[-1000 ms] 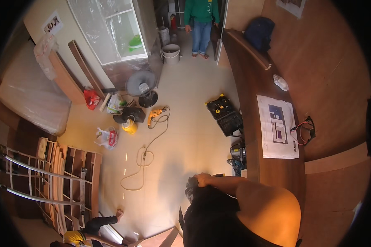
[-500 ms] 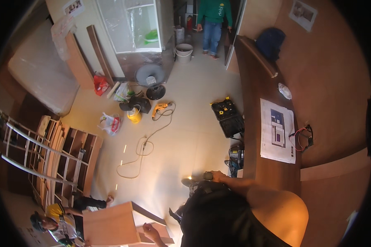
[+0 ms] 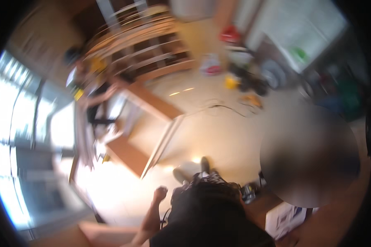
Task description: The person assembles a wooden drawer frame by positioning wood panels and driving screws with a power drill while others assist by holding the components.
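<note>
My left hand (image 3: 160,193) hangs low beside my body, its fingers curled in and nothing showing in them. A dark shirt (image 3: 206,214) covers the lower middle, and my right hand is out of sight. Ahead and to the left of my left hand, without contact, is a brown open wooden cabinet frame (image 3: 154,101), tilted in the view. Another person (image 3: 97,80) in a dark cap and yellow sleeves reaches a hand to its upper panel. Motion blurs most details.
Wooden slatted pieces (image 3: 160,51) lie at the far left. An orange drill (image 3: 251,101) with its cable, a yellow container (image 3: 231,81) and a fan (image 3: 273,74) are on the floor. A person in green (image 3: 350,99) stands far right. A printed sheet (image 3: 284,220) lies near right.
The view has swung left, bringing the cabinet frame and bright windows into the middle and left. My right hand, earlier around a dark rounded thing, has left the view. The green-clad person appears nearer.
</note>
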The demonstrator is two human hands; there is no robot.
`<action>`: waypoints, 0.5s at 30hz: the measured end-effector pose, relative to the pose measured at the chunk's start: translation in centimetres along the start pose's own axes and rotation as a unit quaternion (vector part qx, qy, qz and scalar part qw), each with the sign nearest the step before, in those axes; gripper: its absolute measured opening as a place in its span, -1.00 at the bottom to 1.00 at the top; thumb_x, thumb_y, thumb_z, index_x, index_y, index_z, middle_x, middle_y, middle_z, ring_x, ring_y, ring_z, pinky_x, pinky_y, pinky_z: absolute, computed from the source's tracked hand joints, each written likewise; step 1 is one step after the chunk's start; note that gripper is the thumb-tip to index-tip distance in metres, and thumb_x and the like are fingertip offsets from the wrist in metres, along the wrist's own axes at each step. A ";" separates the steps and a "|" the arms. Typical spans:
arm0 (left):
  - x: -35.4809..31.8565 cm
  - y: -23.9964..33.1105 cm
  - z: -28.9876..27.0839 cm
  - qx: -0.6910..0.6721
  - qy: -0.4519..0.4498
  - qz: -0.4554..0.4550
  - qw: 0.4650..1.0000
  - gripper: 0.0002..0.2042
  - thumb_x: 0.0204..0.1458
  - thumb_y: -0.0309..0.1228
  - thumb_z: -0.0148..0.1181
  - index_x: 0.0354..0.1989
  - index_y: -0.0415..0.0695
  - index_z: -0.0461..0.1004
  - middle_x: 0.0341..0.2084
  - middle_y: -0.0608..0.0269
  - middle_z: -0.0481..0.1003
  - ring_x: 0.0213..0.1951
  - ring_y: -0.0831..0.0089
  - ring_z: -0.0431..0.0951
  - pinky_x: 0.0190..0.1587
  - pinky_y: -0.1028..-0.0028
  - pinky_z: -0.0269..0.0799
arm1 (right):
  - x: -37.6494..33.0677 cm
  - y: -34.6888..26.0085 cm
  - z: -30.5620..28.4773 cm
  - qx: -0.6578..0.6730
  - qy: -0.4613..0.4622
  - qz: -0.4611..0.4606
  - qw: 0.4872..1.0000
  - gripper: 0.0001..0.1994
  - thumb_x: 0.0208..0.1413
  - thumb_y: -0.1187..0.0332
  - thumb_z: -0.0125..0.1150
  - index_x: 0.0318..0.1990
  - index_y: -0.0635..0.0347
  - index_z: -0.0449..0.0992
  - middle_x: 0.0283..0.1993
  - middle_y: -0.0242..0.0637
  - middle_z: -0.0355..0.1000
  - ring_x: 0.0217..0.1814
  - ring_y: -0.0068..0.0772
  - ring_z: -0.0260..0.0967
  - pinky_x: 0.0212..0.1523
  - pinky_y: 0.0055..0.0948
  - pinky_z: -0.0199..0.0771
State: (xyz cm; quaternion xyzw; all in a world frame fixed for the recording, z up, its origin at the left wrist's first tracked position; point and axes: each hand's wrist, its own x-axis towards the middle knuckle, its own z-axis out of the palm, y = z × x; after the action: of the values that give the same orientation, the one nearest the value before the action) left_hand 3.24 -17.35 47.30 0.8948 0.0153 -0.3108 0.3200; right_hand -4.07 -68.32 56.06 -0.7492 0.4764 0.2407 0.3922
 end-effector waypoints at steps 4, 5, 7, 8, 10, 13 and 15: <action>-2.3 1.2 -4.7 -0.211 0.158 -0.211 0.941 -0.64 0.12 -0.17 0.18 -0.08 -0.20 0.65 -0.09 -0.14 0.64 0.02 -0.06 0.63 0.13 0.17 0.51 | 3.5 -2.5 0.8 -0.081 -0.056 -0.025 0.995 -0.37 -0.21 0.10 0.47 0.08 0.19 0.55 0.00 0.07 0.60 0.12 0.05 0.57 0.14 -0.13 0.55; -1.9 2.7 -6.0 -0.201 0.167 -0.217 0.940 -0.63 0.10 -0.18 0.23 -0.05 -0.20 0.65 -0.08 -0.16 0.64 0.02 -0.04 0.64 0.12 0.21 0.53 | 4.4 -2.3 0.5 -0.100 -0.054 -0.024 0.993 -0.38 -0.21 0.10 0.46 0.07 0.19 0.55 -0.01 0.07 0.61 0.11 0.05 0.57 0.13 -0.13 0.56; -3.2 1.4 -5.4 -0.272 0.221 -0.213 0.912 -0.62 0.11 -0.19 0.25 -0.03 -0.23 0.63 -0.13 -0.16 0.66 -0.03 0.00 0.67 0.06 0.23 0.56 | 5.8 -3.2 0.6 -0.135 -0.073 -0.043 0.987 -0.39 -0.21 0.11 0.46 0.06 0.19 0.56 -0.02 0.06 0.61 0.10 0.04 0.58 0.12 -0.13 0.56; -3.9 1.1 -5.0 -0.289 0.246 -0.211 0.901 -0.62 0.11 -0.19 0.25 -0.03 -0.24 0.63 -0.14 -0.15 0.66 -0.05 0.02 0.68 0.04 0.23 0.56 | 6.6 -3.1 0.7 -0.151 -0.080 -0.050 0.984 -0.40 -0.21 0.11 0.46 0.05 0.19 0.56 -0.03 0.06 0.61 0.09 0.03 0.58 0.11 -0.14 0.56; -5.3 1.4 -3.5 -0.298 0.252 -0.218 0.894 -0.62 0.13 -0.20 0.24 -0.03 -0.24 0.63 -0.17 -0.16 0.66 -0.07 0.04 0.69 0.01 0.23 0.57 | 8.3 -3.1 0.3 -0.176 -0.089 -0.067 0.978 -0.41 -0.21 0.12 0.46 0.04 0.20 0.57 -0.04 0.05 0.62 0.08 0.02 0.59 0.10 -0.14 0.57; -8.4 1.9 -0.6 -0.314 0.261 -0.243 0.880 -0.63 0.13 -0.22 0.25 -0.04 -0.25 0.62 -0.20 -0.17 0.67 -0.14 0.09 0.70 -0.05 0.25 0.58 | 11.0 -3.2 0.1 -0.220 -0.108 -0.109 0.963 -0.43 -0.21 0.13 0.45 0.02 0.20 0.58 -0.07 0.04 0.62 0.05 0.01 0.60 0.08 -0.15 0.57; -9.7 2.5 0.5 -0.328 0.249 -0.267 0.871 -0.64 0.12 -0.23 0.25 -0.04 -0.26 0.62 -0.21 -0.15 0.67 -0.19 0.14 0.71 -0.09 0.26 0.58 | 13.1 -3.2 0.3 -0.238 -0.117 -0.145 0.953 -0.44 -0.21 0.14 0.45 0.01 0.21 0.58 -0.08 0.04 0.63 0.04 0.00 0.61 0.07 -0.15 0.57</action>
State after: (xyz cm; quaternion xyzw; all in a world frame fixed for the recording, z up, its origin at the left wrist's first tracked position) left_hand -4.28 -18.03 53.87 0.7481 0.4340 -0.1286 0.4853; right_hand 4.47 -74.18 47.40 -0.8485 0.2421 0.3735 0.2861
